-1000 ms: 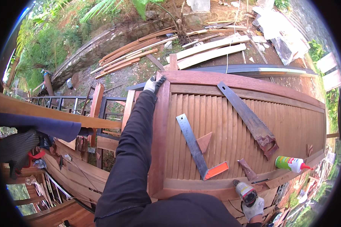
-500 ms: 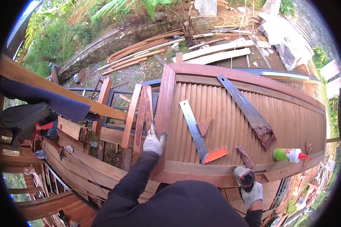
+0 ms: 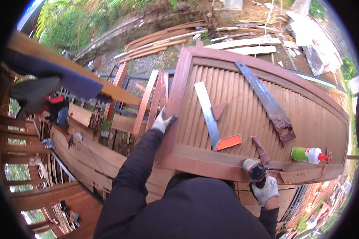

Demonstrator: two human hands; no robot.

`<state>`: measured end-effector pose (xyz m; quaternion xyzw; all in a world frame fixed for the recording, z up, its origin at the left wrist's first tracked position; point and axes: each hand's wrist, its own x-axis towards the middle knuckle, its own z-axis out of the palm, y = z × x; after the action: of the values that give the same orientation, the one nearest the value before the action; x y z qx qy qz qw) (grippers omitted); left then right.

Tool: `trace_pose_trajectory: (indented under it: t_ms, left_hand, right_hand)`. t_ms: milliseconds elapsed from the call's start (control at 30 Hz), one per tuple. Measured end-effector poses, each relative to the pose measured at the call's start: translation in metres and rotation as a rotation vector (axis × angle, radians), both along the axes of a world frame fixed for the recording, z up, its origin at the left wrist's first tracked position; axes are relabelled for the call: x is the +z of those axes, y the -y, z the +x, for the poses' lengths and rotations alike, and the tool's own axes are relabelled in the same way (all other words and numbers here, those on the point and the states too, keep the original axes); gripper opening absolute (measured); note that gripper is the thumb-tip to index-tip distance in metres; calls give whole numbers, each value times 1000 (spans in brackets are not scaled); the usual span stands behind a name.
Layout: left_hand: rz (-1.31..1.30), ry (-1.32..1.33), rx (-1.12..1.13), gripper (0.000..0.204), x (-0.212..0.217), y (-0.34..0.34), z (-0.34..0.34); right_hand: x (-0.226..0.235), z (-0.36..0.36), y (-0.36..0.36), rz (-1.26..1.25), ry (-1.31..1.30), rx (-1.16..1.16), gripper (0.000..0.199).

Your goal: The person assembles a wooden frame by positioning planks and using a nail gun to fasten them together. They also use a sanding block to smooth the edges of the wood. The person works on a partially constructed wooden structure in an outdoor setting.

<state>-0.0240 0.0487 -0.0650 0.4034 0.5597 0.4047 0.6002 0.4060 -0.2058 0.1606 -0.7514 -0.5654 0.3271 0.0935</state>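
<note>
A louvered wooden panel [image 3: 173, 154] lies in front of me. My left hand [image 3: 162, 122], in a white and dark work glove, rests against the panel's left edge with fingers apart. My gloved right hand [image 3: 266, 192] is closed around a silver and black handheld power tool [image 3: 254, 170] at the panel's near rail; its exact kind is unclear. On the slats lie a try square [image 3: 208, 111] with an orange stock, a small wooden triangle [image 3: 218, 111] and a handsaw [image 3: 263, 97]. A dark wood piece [image 3: 261, 149], a pencil [image 3: 274, 169] and a green-white glue bottle [image 3: 307, 155] lie nearer the right hand.
Upright wood strips [image 3: 146, 102] stand just left of the panel. A long beam [image 3: 119, 96] with dark blue cloth [image 3: 77, 83] over it crosses the left side. Stacked boards [image 3: 95, 153] lie below it. Loose planks [image 3: 155, 42] and white sheeting [image 3: 309, 40] cover the ground beyond.
The view has shifted, so the panel and its tools appear higher. My left hand stays at the panel's left edge. My right hand keeps the power tool at the near rail.
</note>
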Motion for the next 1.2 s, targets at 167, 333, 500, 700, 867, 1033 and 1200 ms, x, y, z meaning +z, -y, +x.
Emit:
trace_pose_trajectory:
  t_ms: [167, 333, 500, 700, 867, 1033, 1200]
  left_hand:
    - [76, -387, -217, 89, 41, -3, 12]
    - [53, -387, -259, 99, 37, -2, 2]
    - [76, -348, -373, 101, 20, 7, -10]
    - [105, -275, -418, 101, 13, 8, -14]
    - [139, -353, -387, 99, 21, 10, -9]
    - [86, -363, -388, 97, 26, 12, -5]
    - [85, -401, -403, 97, 26, 11, -4]
  right_hand:
    - [-9, -3, 11, -132, -146, -145, 25]
    - [3, -20, 3, -239, -143, -76, 25]
    - [-13, -41, 22, -134, -74, -47, 27]
    - [19, -136, -16, -123, -100, 142, 25]
    - [12, -204, -55, -176, -135, 189, 25]
    - [16, -242, -71, -159, -143, 217, 27]
    - [14, -257, -75, -181, -165, 191, 27]
